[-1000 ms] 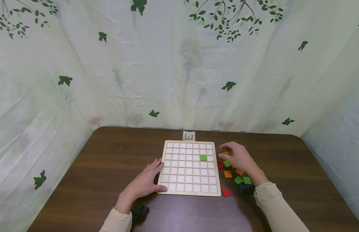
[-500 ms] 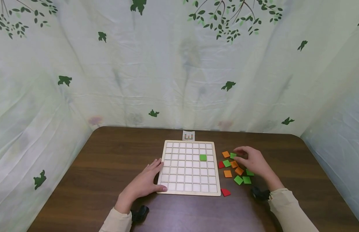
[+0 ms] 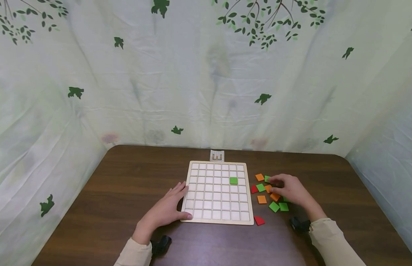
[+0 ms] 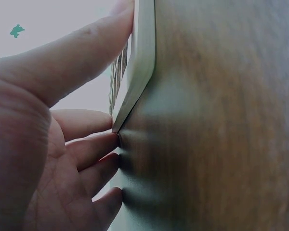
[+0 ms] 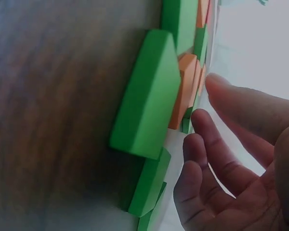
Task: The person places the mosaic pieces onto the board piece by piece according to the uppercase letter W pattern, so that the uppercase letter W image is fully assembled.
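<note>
A square wooden grid board [image 3: 217, 192] with white cells lies mid-table, one green tile [image 3: 233, 180] set in its upper right part. Along its left edge rests my left hand [image 3: 167, 207], thumb over the near left corner and fingers stretched along the side. In the left wrist view the fingertips meet the table beside the board edge [image 4: 143, 53]. My right hand [image 3: 290, 190] hovers over the loose tiles right of the board, thumb and fingers apart with nothing between them. Nearest its fingertips are a green tile [image 3: 267, 178] and an orange tile [image 3: 267, 188].
Other loose tiles lie there: an orange one [image 3: 259, 177], a red one [image 3: 254, 189] and several green ones [image 3: 274, 206]. A red rounded piece [image 3: 259, 220] sits by the board's near right corner. Behind the board is a small printed card [image 3: 217, 155].
My right hand has shifted right from the far orange tile, then slightly nearer me, uncovering tiles on the left of the group. The left hand and board have stayed put.
</note>
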A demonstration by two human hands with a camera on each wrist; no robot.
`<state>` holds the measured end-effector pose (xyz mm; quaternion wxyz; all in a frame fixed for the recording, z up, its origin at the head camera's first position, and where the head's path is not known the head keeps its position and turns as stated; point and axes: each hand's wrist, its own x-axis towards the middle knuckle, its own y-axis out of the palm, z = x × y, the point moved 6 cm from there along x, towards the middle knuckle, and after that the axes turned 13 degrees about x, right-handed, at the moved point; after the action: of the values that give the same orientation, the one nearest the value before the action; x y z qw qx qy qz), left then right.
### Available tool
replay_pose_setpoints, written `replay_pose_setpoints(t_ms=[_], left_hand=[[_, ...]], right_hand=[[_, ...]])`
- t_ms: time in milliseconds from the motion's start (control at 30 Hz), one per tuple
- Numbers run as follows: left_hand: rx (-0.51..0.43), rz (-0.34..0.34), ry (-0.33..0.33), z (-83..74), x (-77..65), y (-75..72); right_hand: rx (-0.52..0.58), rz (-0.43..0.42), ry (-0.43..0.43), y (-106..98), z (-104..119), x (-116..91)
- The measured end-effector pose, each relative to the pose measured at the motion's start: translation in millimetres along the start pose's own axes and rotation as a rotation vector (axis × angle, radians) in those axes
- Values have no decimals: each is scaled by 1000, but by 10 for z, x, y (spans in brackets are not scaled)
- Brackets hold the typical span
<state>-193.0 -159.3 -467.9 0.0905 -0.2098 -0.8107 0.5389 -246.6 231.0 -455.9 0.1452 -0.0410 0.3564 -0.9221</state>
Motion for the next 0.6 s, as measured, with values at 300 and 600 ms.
replay_pose_setpoints(t_ms=[300, 600], left_hand=[[-1, 9, -5, 7, -2, 13], [-3, 11, -12, 5, -4, -2]], right_hand=[[-42, 31, 25, 59, -30, 0], [-60, 20, 82, 58, -13, 19]])
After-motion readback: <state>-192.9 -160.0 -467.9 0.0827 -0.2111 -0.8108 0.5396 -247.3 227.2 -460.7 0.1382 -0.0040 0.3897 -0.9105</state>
